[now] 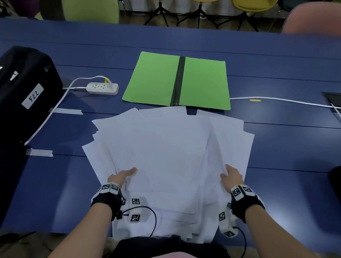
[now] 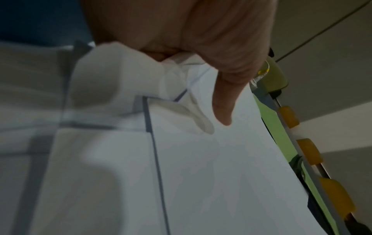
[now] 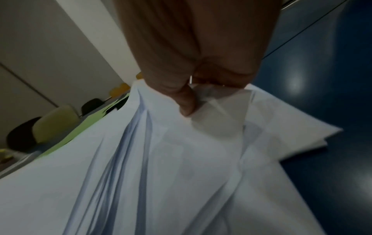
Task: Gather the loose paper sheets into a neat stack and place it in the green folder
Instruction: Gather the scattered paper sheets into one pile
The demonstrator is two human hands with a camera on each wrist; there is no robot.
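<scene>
Here two hands (image 1: 178, 178) grasp many fanned paper sheets (image 1: 167, 149) near one green folder (image 1: 152, 78).

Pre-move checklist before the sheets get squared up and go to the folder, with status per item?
1. Left hand grips paper sheets: ok, thumb on top.
2. Right hand grips the sheets: ok.
3. Sheets aligned: not ok, fanned with corners splayed.
4. Green folder open and flat: ok.
5. Folder bare inside: ok.
6. Every sheet gathered: cannot tell, the near edge is hidden.
</scene>
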